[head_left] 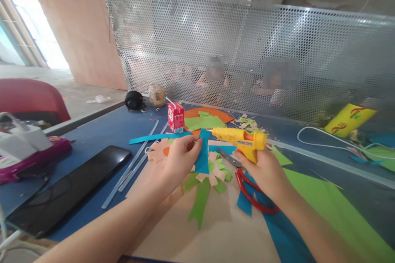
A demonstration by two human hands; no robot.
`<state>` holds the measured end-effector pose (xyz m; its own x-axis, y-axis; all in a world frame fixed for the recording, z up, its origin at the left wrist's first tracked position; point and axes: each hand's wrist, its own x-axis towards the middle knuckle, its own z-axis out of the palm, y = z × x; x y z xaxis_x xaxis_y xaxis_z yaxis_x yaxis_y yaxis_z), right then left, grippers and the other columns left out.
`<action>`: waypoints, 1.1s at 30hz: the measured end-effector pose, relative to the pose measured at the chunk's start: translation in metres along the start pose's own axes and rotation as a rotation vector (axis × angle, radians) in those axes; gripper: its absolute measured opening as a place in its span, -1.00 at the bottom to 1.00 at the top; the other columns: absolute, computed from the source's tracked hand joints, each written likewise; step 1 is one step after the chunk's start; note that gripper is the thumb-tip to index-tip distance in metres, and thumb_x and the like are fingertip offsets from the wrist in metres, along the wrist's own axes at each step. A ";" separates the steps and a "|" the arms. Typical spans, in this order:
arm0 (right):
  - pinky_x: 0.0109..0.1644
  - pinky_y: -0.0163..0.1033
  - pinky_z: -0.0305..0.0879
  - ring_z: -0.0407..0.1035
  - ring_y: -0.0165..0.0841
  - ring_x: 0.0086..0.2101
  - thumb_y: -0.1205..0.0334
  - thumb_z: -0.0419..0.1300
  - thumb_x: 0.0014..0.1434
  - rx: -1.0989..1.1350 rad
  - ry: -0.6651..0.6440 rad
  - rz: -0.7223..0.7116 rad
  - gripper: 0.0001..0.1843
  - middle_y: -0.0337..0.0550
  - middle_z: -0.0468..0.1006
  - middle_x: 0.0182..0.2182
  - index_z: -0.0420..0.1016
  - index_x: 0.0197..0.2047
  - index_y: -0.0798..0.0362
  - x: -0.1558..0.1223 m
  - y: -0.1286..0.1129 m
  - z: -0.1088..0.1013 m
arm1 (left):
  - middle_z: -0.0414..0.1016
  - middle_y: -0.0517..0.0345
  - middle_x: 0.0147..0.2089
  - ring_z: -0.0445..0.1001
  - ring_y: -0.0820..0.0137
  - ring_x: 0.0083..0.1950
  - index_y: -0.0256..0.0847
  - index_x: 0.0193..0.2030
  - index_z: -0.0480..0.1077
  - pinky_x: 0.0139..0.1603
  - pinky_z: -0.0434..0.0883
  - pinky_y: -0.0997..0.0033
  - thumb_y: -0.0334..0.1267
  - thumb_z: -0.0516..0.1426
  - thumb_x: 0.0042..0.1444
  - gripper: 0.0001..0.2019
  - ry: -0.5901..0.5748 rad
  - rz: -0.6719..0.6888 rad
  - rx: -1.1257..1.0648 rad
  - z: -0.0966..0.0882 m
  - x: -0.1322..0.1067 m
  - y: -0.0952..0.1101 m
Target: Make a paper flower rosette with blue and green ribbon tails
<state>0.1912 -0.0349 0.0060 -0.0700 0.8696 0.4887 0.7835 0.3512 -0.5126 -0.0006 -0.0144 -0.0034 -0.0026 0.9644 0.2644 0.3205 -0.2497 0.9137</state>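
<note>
Matt paper strip (202, 159), plastic glue gun (235, 136)

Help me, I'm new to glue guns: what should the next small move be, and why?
I'd probably give the yellow glue gun a light squeeze: the right hand holds its nozzle at the upper end of the blue strip, which the left hand pinches.
</note>
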 end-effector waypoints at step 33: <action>-0.30 -0.23 0.33 0.43 -0.19 -0.29 0.11 0.09 0.09 0.083 -0.007 0.057 -0.77 -0.05 0.55 -0.34 0.39 -0.29 0.09 -0.002 -0.004 0.001 | 0.31 0.20 -0.60 0.20 0.50 -0.61 -0.24 -0.53 0.36 -0.66 0.11 0.52 -0.11 0.03 0.00 -0.74 -0.041 -0.015 -0.066 0.003 0.000 -0.001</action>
<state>0.1874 -0.0371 0.0064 -0.0316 0.8913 0.4524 0.7323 0.3287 -0.5965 0.0020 -0.0135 -0.0054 0.0324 0.9704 0.2394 0.2579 -0.2395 0.9360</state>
